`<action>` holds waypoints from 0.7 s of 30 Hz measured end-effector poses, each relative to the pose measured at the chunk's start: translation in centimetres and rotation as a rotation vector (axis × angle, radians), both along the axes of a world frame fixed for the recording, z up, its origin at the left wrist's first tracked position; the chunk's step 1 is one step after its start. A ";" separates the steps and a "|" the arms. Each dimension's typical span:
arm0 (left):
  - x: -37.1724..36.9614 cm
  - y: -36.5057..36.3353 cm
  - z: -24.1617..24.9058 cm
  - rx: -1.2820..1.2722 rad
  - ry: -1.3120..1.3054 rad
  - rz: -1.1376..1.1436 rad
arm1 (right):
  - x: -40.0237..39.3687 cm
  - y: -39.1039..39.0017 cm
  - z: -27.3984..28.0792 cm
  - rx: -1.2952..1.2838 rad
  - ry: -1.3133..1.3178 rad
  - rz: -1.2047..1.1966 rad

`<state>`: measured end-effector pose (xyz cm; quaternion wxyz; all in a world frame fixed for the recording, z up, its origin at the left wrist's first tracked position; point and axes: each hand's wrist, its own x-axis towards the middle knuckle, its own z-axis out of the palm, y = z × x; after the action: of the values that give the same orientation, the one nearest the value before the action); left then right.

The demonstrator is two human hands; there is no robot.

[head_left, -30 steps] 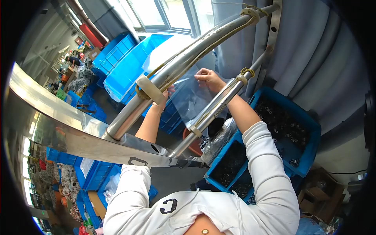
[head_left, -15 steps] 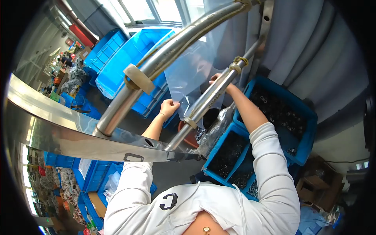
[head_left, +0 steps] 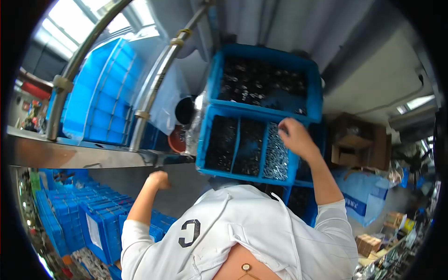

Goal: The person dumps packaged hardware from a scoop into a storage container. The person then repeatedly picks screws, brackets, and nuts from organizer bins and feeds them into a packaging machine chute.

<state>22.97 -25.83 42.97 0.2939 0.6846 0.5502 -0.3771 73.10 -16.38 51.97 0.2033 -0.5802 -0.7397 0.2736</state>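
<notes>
My right hand (head_left: 296, 137) hovers over the right end of a blue divided bin (head_left: 201, 156), its fingers loosely bent and apart with nothing visible in them. Beneath it is a compartment of small silver metal pieces (head_left: 276, 161). The bin's other compartments hold small dark pieces (head_left: 248, 147). My left hand (head_left: 159, 180) is low on the left, near the metal frame bar (head_left: 93, 155). It is blurred, its fingers curled and mostly hidden. A clear plastic bag (head_left: 168, 100) hangs at the frame, away from both hands.
A larger blue bin (head_left: 318, 84) of dark parts stands behind the divided one. Left of them are a reddish-brown container (head_left: 176, 139) and a dark round opening (head_left: 184, 111). Blue crates (head_left: 100, 95) stand beyond the frame. Cardboard boxes (head_left: 359, 140) are at right.
My view has swung toward the bins on the right. My left hand has let go of the clear bag's edge and drawn back; my right hand has moved from the bag to above the silver pieces.
</notes>
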 end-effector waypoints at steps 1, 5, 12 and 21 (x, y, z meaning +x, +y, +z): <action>3.8 -0.2 3.5 -0.245 0.116 0.177 | 0.6 -2.6 -1.6 -0.077 -0.203 0.022; 14.3 -0.8 10.4 -0.161 -0.788 0.095 | -0.4 -8.9 -7.5 0.245 -0.619 0.363; 21.7 5.7 1.4 0.674 -0.365 -0.282 | -1.3 -7.4 -7.0 0.017 -0.555 0.318; 19.4 7.2 3.2 0.637 -0.488 -0.092 | 1.0 -4.1 -7.3 -0.091 -0.199 0.397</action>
<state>42.40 -18.68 46.18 0.1719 0.8346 0.5226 -0.0270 74.09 -20.45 44.66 0.0451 -0.4560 -0.8427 0.2828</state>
